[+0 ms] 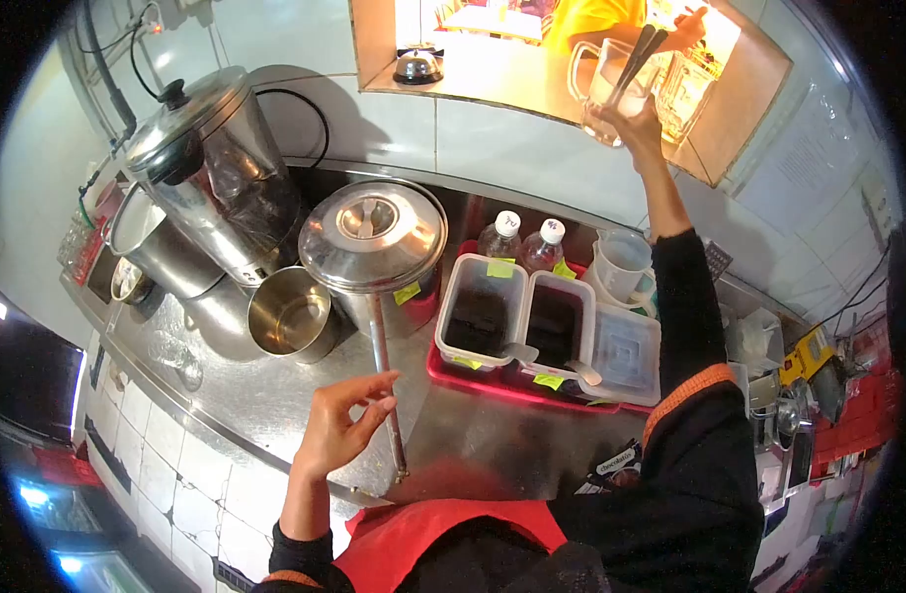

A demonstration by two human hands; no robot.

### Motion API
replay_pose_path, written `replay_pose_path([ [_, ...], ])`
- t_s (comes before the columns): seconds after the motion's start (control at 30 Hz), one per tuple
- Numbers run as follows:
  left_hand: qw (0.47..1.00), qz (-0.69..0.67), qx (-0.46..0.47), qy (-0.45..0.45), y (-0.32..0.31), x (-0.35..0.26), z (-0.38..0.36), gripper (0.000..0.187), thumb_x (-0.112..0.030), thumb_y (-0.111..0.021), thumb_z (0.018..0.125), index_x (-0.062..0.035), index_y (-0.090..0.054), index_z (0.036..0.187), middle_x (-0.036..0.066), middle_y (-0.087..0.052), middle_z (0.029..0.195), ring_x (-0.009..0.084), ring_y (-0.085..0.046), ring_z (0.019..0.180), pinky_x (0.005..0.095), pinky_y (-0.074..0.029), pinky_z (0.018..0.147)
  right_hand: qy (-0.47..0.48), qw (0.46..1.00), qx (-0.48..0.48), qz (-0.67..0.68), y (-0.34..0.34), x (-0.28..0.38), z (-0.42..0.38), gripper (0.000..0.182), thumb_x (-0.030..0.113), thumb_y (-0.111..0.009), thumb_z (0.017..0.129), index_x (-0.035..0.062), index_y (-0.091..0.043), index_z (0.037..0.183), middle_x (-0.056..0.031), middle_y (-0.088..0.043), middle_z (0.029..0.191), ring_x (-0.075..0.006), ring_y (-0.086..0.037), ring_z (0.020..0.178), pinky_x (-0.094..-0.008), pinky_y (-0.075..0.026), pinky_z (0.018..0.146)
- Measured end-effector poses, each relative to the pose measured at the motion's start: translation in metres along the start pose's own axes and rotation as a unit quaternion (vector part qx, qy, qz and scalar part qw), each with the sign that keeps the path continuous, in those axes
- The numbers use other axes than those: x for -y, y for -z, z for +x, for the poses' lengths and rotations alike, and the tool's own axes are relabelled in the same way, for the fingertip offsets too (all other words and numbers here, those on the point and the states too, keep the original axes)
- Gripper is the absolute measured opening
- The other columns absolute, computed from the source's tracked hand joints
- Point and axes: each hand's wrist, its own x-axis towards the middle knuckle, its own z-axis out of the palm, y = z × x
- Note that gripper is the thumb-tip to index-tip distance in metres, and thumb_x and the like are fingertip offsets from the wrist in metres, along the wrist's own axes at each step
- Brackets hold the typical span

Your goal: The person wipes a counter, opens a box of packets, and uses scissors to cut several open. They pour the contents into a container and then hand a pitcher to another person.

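Observation:
My right hand (631,127) is raised at the serving window, fingers wrapped round a glass mug (611,79) that has dark-handled utensils (639,61) sticking out of it. Low over the steel counter (255,395), my left hand (349,420) has its thumb and index finger curved towards each other with a gap between them. Just behind those fingers runs a long metal handle (384,366), which slants down from the lidded pot (374,232); whether they touch is unclear.
A large steel urn (216,168) and an open steel pot (293,314) stand left. Plastic tubs (483,306) sit in a red tray (443,371), with bottles (507,237) behind. Beyond the window are a bell (417,67) and another person's yellow sleeve (586,22).

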Motion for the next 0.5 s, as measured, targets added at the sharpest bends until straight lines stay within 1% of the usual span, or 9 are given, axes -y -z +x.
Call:
replay_pose_path([
  [0.03,1.000,0.000,-0.003,-0.002,0.002,-0.007,0.005,0.027,-0.009,-0.064,0.076,-0.0041,-0.061,0.102,0.011,-0.063,0.079,0.0169,-0.060,0.069,0.0268,-0.047,0.061,0.003,1.000,-0.001,0.001,-0.002,-0.005,-0.004,0.078,0.035,-0.080,0.050,-0.0001,-0.042,0.109,-0.0162,-0.057,0.099,-0.0235,-0.058,0.089,-0.0327,-0.048,0.073],
  [0.13,0.999,0.019,0.037,-0.032,0.005,-0.030,0.020,0.027,-0.010,-0.063,0.078,-0.0015,-0.060,0.104,0.009,-0.064,0.085,0.0133,-0.059,0.075,0.0260,-0.046,0.067,0.009,0.985,0.096,0.143,-0.001,0.015,-0.046,0.063,0.012,-0.078,0.055,0.0026,-0.044,0.108,-0.0125,-0.055,0.102,-0.0175,-0.058,0.085,-0.0296,-0.049,0.074],
  [0.17,0.999,0.021,0.033,-0.033,0.006,-0.038,0.025,0.027,-0.010,-0.063,0.078,-0.0015,-0.060,0.104,0.009,-0.064,0.085,0.0133,-0.059,0.075,0.0260,-0.046,0.067,0.008,0.989,0.089,0.121,-0.003,0.026,-0.065,0.065,0.012,-0.079,0.055,0.0019,-0.044,0.109,-0.0117,-0.054,0.104,-0.0169,-0.057,0.088,-0.0297,-0.048,0.075],
  [0.23,0.993,0.065,0.048,-0.082,0.009,-0.057,0.035,0.031,-0.012,-0.064,0.077,-0.0024,-0.059,0.106,0.009,-0.063,0.092,0.0123,-0.057,0.081,0.0256,-0.045,0.067,0.024,0.948,0.161,0.274,-0.008,0.038,-0.100,0.072,0.022,-0.083,0.050,0.0014,-0.047,0.110,-0.0102,-0.057,0.102,-0.0183,-0.057,0.088,-0.0306,-0.048,0.076],
  [0.27,0.993,0.067,0.044,-0.082,0.008,-0.061,0.041,0.031,-0.012,-0.064,0.077,-0.0024,-0.059,0.106,0.009,-0.063,0.092,0.0123,-0.057,0.081,0.0256,-0.045,0.067,0.027,0.947,0.162,0.277,-0.010,0.044,-0.115,0.072,0.022,-0.083,0.050,0.0014,-0.047,0.110,-0.0102,-0.057,0.102,-0.0183,-0.057,0.088,-0.0306,-0.048,0.076],
  [0.33,0.996,0.016,-0.011,-0.089,0.002,-0.067,0.051,0.039,-0.015,-0.064,0.078,-0.0021,-0.054,0.113,0.008,-0.060,0.100,0.0123,-0.054,0.090,0.0259,-0.045,0.069,0.060,0.914,0.247,0.316,-0.015,0.054,-0.145,0.075,0.012,-0.080,0.052,0.0009,-0.044,0.117,-0.0078,-0.054,0.108,-0.0170,-0.053,0.096,-0.0302,-0.044,0.084],
  [0.37,0.996,0.017,-0.014,-0.088,-0.001,-0.070,0.057,0.039,-0.015,-0.064,0.078,-0.0021,-0.054,0.113,0.008,-0.060,0.100,0.0123,-0.054,0.090,0.0259,-0.045,0.069,0.038,0.896,0.276,0.347,-0.017,0.062,-0.160,0.079,0.015,-0.082,0.049,0.0013,-0.044,0.116,-0.0081,-0.055,0.106,-0.0168,-0.054,0.095,-0.0313,-0.044,0.084],
  [0.43,0.985,0.012,-0.128,-0.119,-0.006,-0.072,0.068,0.043,-0.019,-0.063,0.078,0.0004,-0.051,0.114,0.013,-0.060,0.095,0.0157,-0.057,0.078,0.0248,-0.044,0.064,0.016,0.874,0.305,0.378,-0.023,0.075,-0.184,0.082,0.019,-0.085,0.047,0.0016,-0.044,0.116,-0.0084,-0.056,0.105,-0.0166,-0.054,0.095,-0.0324,-0.044,0.084],
  [0.5,0.978,0.029,-0.159,-0.136,-0.009,-0.061,0.076,0.045,-0.023,-0.060,0.082,0.0044,-0.048,0.116,0.012,-0.061,0.092,0.0156,-0.056,0.080,0.0243,-0.043,0.066,0.013,0.812,0.374,0.448,-0.028,0.084,-0.203,0.083,0.019,-0.085,0.047,0.0026,-0.042,0.117,-0.0067,-0.054,0.108,-0.0155,-0.052,0.098,-0.0313,-0.042,0.086],
])
